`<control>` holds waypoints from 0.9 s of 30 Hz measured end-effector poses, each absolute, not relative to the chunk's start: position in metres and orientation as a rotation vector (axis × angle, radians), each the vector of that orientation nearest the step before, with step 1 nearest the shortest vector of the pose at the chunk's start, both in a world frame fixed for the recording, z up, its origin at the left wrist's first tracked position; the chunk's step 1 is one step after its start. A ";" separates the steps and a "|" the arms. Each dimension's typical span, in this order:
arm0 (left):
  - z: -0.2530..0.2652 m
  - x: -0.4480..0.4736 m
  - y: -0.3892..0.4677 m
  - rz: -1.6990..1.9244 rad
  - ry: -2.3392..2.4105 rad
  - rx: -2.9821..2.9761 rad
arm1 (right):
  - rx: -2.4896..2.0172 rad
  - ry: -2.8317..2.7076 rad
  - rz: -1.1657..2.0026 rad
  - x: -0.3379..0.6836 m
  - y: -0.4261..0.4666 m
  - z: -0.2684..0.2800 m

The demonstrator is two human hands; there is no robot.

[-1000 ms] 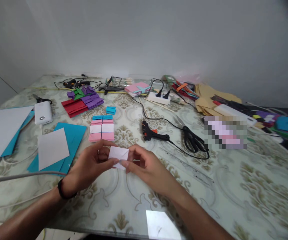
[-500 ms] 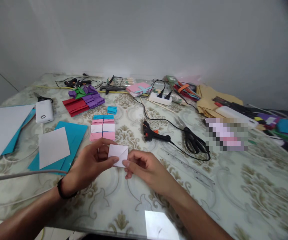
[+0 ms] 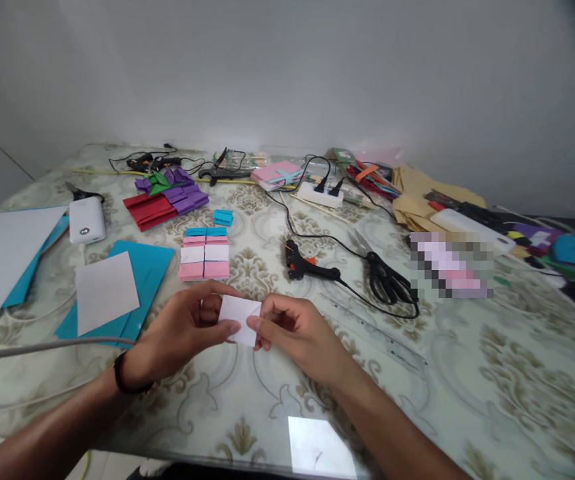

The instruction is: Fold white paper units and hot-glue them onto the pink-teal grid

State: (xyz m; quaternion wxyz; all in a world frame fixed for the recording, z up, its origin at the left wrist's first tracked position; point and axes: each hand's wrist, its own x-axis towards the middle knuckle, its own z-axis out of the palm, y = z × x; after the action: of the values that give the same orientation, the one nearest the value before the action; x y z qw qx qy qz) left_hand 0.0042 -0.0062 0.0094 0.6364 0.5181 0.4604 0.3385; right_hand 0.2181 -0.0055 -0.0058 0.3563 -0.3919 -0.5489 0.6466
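A small white square of paper (image 3: 240,312) with crease lines is held up just above the table between both hands. My left hand (image 3: 187,327) pinches its left side, thumb on the front and fingers behind. With thumb in front and curled fingers behind, my right hand (image 3: 294,330) grips the right edge. Beyond my left hand lie folded paper pieces in pink, white and blue (image 3: 204,253), set in two columns. A small blue folded piece (image 3: 223,217) sits behind them. White paper (image 3: 107,293) rests on blue sheets (image 3: 154,273) to the left.
A black glue gun (image 3: 307,263) and black-handled scissors (image 3: 387,277) lie right of centre, with a clear ruler (image 3: 372,330) nearer me. Cables run to a white power strip (image 3: 320,195). A white power bank (image 3: 87,220) and red folded paper (image 3: 150,212) are at the left.
The white paper square has shifted slightly right and down in my hands and is turned a little. Both hands keep their pinch on it.
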 end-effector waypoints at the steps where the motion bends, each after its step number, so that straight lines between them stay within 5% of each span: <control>1: 0.009 0.004 -0.006 0.774 1.049 1.177 | -1.012 -1.412 1.666 0.218 -0.006 -0.006; 27: 0.009 0.003 -0.006 0.661 0.985 1.116 | -1.055 -1.661 1.446 0.223 -0.005 0.002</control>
State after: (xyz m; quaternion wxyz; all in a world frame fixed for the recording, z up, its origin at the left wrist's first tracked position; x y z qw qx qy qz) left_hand 0.0034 -0.0059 0.0093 0.6866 0.4982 0.4397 0.2950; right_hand 0.2228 -0.0054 0.0016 0.3428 -0.4058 -0.6389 0.5564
